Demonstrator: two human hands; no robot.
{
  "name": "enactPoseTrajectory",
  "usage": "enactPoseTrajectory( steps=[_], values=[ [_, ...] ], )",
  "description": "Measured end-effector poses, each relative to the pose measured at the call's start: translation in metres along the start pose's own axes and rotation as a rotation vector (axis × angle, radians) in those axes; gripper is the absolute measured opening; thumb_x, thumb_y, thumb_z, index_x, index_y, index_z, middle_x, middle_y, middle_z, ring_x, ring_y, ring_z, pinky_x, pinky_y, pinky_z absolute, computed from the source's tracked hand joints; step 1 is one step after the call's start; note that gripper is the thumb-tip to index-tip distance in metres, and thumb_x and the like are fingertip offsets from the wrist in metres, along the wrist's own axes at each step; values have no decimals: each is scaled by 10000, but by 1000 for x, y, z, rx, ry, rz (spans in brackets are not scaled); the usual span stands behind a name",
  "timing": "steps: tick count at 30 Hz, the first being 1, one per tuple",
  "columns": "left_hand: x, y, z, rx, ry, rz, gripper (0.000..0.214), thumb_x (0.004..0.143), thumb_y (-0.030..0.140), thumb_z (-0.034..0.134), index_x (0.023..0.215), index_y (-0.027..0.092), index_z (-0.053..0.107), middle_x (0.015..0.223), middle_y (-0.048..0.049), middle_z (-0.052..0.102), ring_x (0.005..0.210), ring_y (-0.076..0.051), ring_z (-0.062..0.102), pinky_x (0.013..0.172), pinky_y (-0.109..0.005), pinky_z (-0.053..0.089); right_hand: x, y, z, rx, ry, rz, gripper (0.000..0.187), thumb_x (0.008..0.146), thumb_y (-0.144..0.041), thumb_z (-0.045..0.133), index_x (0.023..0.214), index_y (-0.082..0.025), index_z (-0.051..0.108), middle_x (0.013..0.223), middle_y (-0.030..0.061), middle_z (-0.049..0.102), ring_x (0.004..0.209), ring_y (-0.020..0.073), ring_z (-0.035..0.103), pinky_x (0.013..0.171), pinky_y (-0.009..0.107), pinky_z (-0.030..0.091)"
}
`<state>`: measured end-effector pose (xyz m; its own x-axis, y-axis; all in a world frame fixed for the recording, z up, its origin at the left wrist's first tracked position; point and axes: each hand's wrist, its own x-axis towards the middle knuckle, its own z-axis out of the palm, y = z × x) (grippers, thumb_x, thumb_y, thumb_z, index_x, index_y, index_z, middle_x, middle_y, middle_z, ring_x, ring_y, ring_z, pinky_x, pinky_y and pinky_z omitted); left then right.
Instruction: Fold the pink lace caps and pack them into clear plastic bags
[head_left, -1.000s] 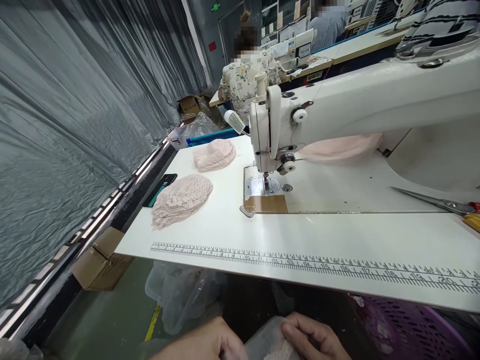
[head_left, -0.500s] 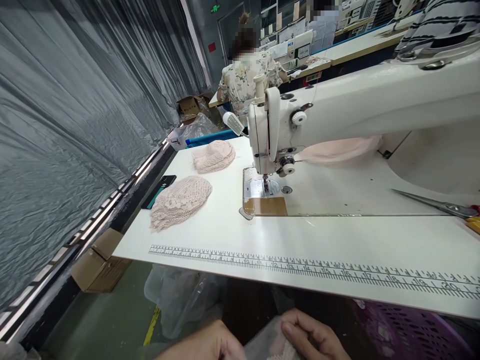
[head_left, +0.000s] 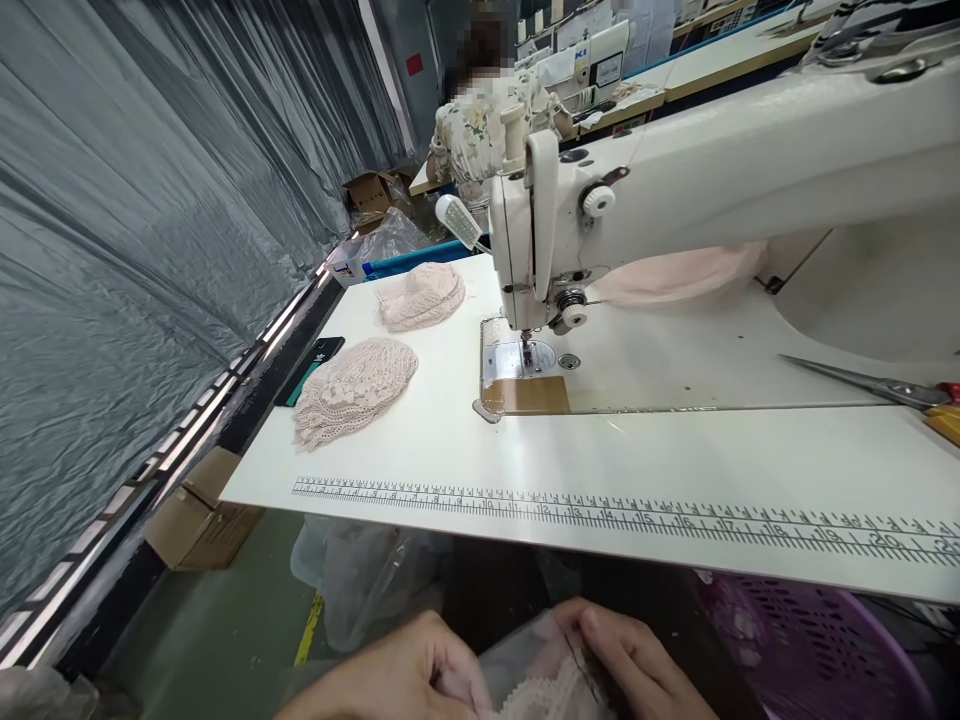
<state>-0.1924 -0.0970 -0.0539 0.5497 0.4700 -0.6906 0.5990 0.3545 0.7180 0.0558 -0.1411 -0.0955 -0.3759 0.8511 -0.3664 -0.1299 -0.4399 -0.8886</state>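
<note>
I see a fan-shaped bundle of pale pink lace [head_left: 356, 388] at 9 o'clock on the flat white desk [head_left: 637, 450], and a crumpled pale pink lace bundle [head_left: 421, 297] at 10. Around half past 6, I have the left hand [head_left: 421, 662] with fingers curled tight on a thin translucent sheet with pale lace [head_left: 536, 692] at 6; the right hand [head_left: 634, 655], at 5, pinches its other side. A purple perforated plastic basket [head_left: 817, 640] stands at 4, long-bladed metal scissors [head_left: 862, 380] lie at 3
</note>
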Motion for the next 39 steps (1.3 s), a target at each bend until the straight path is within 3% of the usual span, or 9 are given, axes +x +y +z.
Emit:
enactPoseTrajectory(
  steps=[3, 8, 13, 17, 27, 35, 39],
  values=[
    [-1, 0, -1, -12, 1, -19, 479, 627, 577, 783, 764, 118, 773, 509, 31, 466, 481, -57, 350, 453, -171, 255, 2, 8, -4, 27, -75, -15, 579, 921, -683, 372, 937, -199, 690, 832, 50, 677, 773, 195, 596, 696, 296, 450],
    [-3, 6, -2, -79, -7, -26, 516, 595, 620, 799, 772, 136, 776, 513, 40, 458, 477, -48, 319, 465, -172, 268, 9, 2, -2, 59, -230, -38, 440, 722, -589, 726, 932, -206, 674, 795, 7, 657, 725, 166, 573, 672, 260, 419],
    [-4, 5, -4, -91, -5, -35, 506, 570, 603, 826, 758, 136, 776, 523, 34, 478, 487, -47, 340, 458, -164, 257, 9, -9, 2, -39, -200, -14, 360, 765, -534, 685, 797, -176, 674, 644, -25, 540, 615, 120, 457, 577, 223, 331],
    [-5, 4, -6, -109, -25, -5, 452, 625, 581, 811, 767, 152, 782, 522, 31, 491, 483, -48, 344, 479, -165, 289, 8, -13, 3, -91, -170, -23, 352, 769, -521, 656, 702, -176, 630, 587, -39, 464, 589, 114, 406, 539, 222, 272],
    [-6, 6, -5, -51, -29, -6, 392, 646, 516, 812, 789, 152, 789, 542, 16, 531, 502, -61, 399, 483, -158, 308, 9, -7, 3, -89, -176, -41, 503, 770, -635, 627, 596, -185, 482, 556, -59, 369, 541, 88, 313, 491, 231, 205],
    [-7, 8, -5, 52, 2, -22, 398, 681, 532, 762, 780, 146, 775, 550, 18, 521, 520, -75, 413, 482, -168, 290, 12, 0, 1, 82, -206, -3, 456, 766, -571, 712, 704, -199, 456, 592, -91, 363, 551, 69, 280, 507, 208, 214],
    [-7, 9, -6, 73, 5, 11, 374, 696, 509, 753, 783, 146, 776, 560, 15, 527, 530, -81, 420, 489, -172, 294, 11, 1, 1, 173, -267, 15, 460, 759, -604, 702, 763, -191, 497, 606, -74, 435, 558, 75, 319, 529, 214, 227]
  ],
)
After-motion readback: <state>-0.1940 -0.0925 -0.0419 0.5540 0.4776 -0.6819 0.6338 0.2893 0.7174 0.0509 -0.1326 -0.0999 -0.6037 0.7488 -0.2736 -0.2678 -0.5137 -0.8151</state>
